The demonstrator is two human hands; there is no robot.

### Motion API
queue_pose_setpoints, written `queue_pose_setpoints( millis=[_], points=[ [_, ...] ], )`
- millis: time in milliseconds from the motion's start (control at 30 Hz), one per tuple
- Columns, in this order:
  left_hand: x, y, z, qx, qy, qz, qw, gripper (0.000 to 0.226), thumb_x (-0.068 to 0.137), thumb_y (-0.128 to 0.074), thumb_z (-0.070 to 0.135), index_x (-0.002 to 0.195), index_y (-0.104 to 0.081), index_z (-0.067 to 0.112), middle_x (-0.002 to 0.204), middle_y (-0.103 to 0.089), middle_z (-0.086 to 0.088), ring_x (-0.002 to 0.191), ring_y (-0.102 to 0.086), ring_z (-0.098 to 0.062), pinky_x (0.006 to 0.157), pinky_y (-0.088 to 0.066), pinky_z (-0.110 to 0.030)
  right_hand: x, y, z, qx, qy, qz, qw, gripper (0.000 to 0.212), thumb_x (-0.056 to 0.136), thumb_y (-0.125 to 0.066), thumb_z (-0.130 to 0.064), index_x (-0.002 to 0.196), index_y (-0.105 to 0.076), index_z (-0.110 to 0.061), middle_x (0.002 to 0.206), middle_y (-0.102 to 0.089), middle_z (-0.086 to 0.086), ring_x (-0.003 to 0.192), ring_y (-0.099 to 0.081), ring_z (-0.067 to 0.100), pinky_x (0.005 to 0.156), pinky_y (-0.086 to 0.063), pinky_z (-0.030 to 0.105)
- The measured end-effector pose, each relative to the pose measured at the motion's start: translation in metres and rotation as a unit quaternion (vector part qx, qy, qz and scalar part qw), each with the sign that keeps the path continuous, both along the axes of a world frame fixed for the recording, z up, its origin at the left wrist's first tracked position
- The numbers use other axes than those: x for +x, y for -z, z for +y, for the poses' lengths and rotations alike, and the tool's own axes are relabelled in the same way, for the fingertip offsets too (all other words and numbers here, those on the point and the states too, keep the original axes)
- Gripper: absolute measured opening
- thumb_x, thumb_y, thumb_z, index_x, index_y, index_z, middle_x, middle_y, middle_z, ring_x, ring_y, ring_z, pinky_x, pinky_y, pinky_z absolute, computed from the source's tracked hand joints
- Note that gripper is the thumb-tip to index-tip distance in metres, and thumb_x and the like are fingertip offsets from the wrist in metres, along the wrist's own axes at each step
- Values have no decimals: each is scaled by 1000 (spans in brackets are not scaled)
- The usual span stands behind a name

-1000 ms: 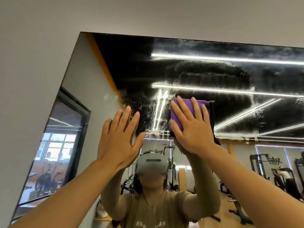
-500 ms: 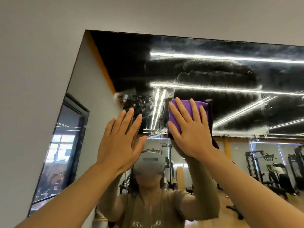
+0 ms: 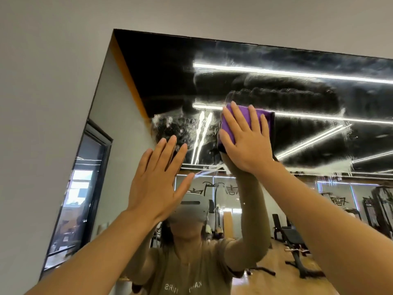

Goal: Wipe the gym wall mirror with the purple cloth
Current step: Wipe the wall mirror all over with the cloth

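The gym wall mirror (image 3: 161, 77) fills the upper middle and right of the head view, its top left corner visible. Hazy smears and wet streaks cover its upper part. My right hand (image 3: 246, 139) presses the folded purple cloth (image 3: 264, 118) flat against the glass with straight, spread fingers. The cloth shows above and between the fingers. My left hand (image 3: 158, 179) is raised beside it, lower and to the left, fingers straight and holding nothing. Whether it touches the glass I cannot tell.
A plain grey wall (image 3: 42, 103) surrounds the mirror on the left and above. The mirror reflects a person with a headset, ceiling light strips, a window and gym benches and machines at the lower right.
My right hand with the purple cloth has slid a little upward on the glass. The view has shifted, so the mirror's left edge sits further right in frame. My left hand stays raised.
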State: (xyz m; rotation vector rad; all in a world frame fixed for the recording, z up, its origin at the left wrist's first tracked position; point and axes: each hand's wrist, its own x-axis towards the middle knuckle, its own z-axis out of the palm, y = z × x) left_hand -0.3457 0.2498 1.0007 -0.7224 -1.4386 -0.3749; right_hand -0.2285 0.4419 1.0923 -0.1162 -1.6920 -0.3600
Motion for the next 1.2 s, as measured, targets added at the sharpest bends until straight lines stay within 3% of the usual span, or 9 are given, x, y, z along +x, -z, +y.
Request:
queue_pose_setpoints(
  millis=[167, 300, 500, 700, 800, 933, 1067, 1200],
  points=[
    [-1, 7, 0, 17, -3, -5, 1000, 65, 104, -18, 57, 160, -16, 24, 167, -12, -4, 154, -2, -15, 123, 5, -32, 0, 60, 6, 68, -6, -27, 997, 63, 100, -25, -55, 158, -28, -31, 166, -23, -5, 155, -11, 31, 124, 2, 46],
    [-4, 8, 0, 10, 3, -7, 1000, 64, 104, -18, 59, 160, -8, 29, 168, -3, 1, 155, 8, -10, 124, 7, -31, 1, 15, 8, 74, 7, -43, 996, 67, 97, -18, -58, 159, -25, -34, 167, -20, -7, 155, -8, 31, 123, 5, 45],
    [-4, 11, -4, 18, -6, 0, 1000, 65, 105, -16, 59, 161, -16, 25, 169, -8, 0, 155, 2, -13, 124, 2, -34, -3, -53, -10, 0, 12, -28, 1000, 71, 93, -8, -57, 162, -8, -36, 170, -1, -10, 156, 6, 28, 122, 10, 47],
    [-2, 19, -5, 20, -12, -11, 1000, 66, 105, -13, 61, 161, -14, 25, 168, -10, -1, 155, 3, -13, 123, 3, -33, -11, 42, -13, 66, -16, -6, 998, 64, 100, -21, -55, 158, -31, -30, 166, -25, -4, 154, -13, 32, 122, 2, 47],
    [-2, 18, -10, 9, -10, -9, 1000, 66, 105, -15, 61, 161, -15, 26, 168, -10, -1, 154, 6, -10, 123, 6, -29, -12, 65, -11, 83, -15, -38, 996, 63, 101, -23, -56, 158, -30, -31, 166, -24, -5, 154, -12, 32, 124, -2, 50],
    [-10, 17, -25, 19, -10, -7, 1000, 66, 105, -19, 59, 161, -15, 25, 168, -12, -2, 154, 6, -10, 123, 8, -28, -10, 38, -15, 87, -5, -56, 995, 66, 98, -20, -58, 159, -28, -34, 166, -22, -7, 155, -12, 31, 124, -2, 51],
    [-15, 16, -35, 11, -8, 15, 1000, 66, 105, -19, 57, 159, -22, 21, 166, -16, -5, 153, 3, -11, 123, 6, -28, -16, -21, -37, -9, 19, -30, 999, 70, 94, -8, -59, 161, -9, -38, 169, -3, -9, 156, 5, 28, 123, 9, 47],
    [-18, 15, -38, 1, -14, 13, 1000, 66, 106, -13, 57, 160, -21, 20, 167, -14, -6, 154, -3, -17, 123, 3, -32, -22, -41, -55, -74, 11, -19, 997, 63, 102, -15, -56, 161, -4, -38, 169, 4, -11, 155, 10, 27, 123, 10, 49]
  ],
)
